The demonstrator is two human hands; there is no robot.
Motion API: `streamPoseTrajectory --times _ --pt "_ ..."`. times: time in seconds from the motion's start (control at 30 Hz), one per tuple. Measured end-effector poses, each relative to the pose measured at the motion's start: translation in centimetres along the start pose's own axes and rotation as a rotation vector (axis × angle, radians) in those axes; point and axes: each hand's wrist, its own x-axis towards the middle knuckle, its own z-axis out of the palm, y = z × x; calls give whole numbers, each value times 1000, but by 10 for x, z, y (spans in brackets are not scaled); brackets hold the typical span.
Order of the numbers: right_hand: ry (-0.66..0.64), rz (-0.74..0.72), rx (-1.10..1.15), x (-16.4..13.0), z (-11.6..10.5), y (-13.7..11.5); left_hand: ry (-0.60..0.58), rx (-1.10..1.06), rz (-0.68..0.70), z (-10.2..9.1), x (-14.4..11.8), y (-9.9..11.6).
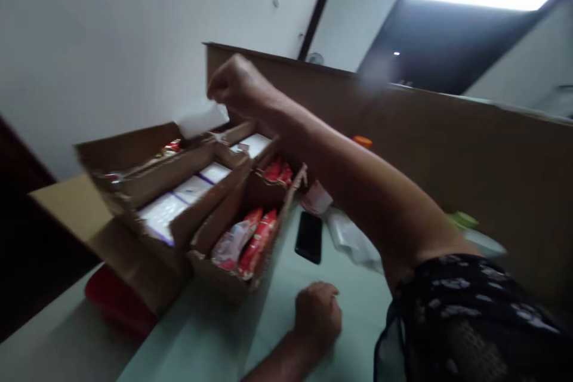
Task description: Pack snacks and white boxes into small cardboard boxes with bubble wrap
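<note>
Up at the far side, your right hand (239,85) is raised above the cardboard boxes, its fingers (218,88) closed on one white packet (201,118) that hangs just over the far end of the middle box (motion blur hides any print on it). Your left hand (319,312) rests near you on the pale green table (210,340), fingers curled into a loose fist, holding nothing.

Three open cardboard boxes sit side by side on the left. The left box (134,158) shows a little red packaging at its far end. The middle box (197,203) holds a row of white packets, about four that you can count. The right box (248,233) holds red packets in two groups, one near and one far; their exact number is lost in blur.

One black phone (309,237) lies flat just right of the boxes, with clear plastic wrapping (351,239) beside it. One red thing (117,301) sits under the near left flap.
</note>
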Motion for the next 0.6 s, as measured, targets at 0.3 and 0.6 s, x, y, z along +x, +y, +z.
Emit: streamPoseTrajectory --times 0.3,0.6 --pt "551 543 150 -315 -84 159 9 19 71 11 -9 -6" --pt "368 780 102 -399 -33 218 34 73 67 8 -11 -6"
